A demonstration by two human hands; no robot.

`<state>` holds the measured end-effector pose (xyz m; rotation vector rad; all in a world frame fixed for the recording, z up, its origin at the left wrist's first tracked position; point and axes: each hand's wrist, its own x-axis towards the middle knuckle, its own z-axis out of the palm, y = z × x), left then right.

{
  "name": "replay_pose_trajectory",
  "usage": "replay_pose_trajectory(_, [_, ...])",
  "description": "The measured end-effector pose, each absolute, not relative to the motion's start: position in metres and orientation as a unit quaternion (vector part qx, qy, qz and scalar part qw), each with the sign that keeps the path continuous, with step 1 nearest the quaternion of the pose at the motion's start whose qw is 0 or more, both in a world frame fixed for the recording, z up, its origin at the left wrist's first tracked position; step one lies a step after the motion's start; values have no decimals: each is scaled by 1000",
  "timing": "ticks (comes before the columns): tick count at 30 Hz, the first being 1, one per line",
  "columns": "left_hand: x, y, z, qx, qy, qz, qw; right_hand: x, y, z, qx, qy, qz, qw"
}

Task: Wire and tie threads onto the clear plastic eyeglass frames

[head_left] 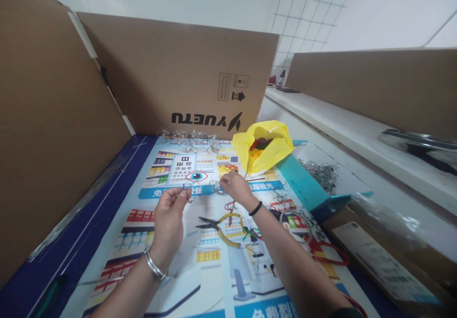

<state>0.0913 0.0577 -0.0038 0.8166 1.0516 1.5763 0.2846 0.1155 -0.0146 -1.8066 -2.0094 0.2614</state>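
Note:
My left hand (171, 213) is closed in a pinch on a thin red wire piece (184, 187), whose ends stick out by the thumb and fingertips. To its right, my right hand (235, 187) has its fingers drawn together beside a small heap of thin silvery wire pieces (216, 188). Whatever lies between those fingertips is too small to name. Below the hands, pliers (218, 224) with yellow handles lie open on the printed poster (210, 280). Red and green wire pieces (250, 233) are next to their handles, partly behind my right forearm.
A yellow bag (262, 142) with coloured contents stands at the back right. Beyond it, a teal box (303, 184) holds many metal pieces. More wire pieces (189, 134) line the cardboard wall (160, 75). A plastic-covered carton (385, 261) lies at right, a green-handled tool (50, 294) at left.

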Motion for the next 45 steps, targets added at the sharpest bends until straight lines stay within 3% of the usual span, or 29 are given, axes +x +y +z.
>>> replay_pose_trajectory(15, [96,62,3,323,422,677,509,282,118,-11,-661,-663,93,339])
replay_pose_trajectory(24, [94,58,3,332,436,664,508,291,120,-15,-629,-702,149,299])
replay_pose_trajectory(45, [95,60,0,329,432,663,515,290,114,-16,-629,-750,57,198])
